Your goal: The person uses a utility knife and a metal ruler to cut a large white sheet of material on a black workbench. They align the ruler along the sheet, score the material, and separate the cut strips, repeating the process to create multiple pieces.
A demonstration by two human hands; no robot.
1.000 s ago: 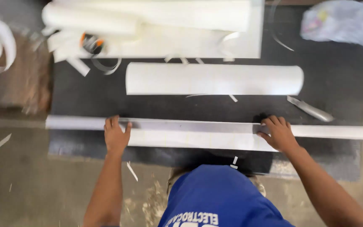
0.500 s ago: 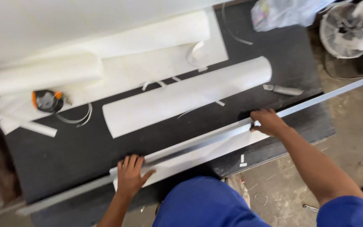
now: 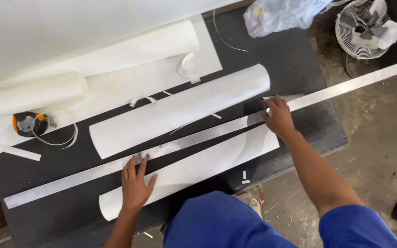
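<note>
A long metal ruler (image 3: 207, 137) lies slantwise across the black table (image 3: 295, 59), its right end sticking out past the table edge. My left hand (image 3: 135, 183) presses flat, fingers apart, on the ruler's near edge and on a curled white sheet (image 3: 207, 165) just in front of it. My right hand (image 3: 279, 115) sits farther right with fingers curled over the ruler. A grey knife (image 3: 297, 97) lies right beside those fingertips. Beyond the ruler lies a second curled white sheet (image 3: 180, 112).
Larger white sheets and rolls (image 3: 116, 69) cover the table's far side, with thin offcut strips among them. An orange and black tape measure (image 3: 26, 124) lies at the left. A plastic bag (image 3: 281, 16) and a small fan (image 3: 366, 27) are at the far right.
The view has swung, so the table now runs slantwise. The ruler lies at the near sheet's far edge. My left hand has flattened out beside it.
</note>
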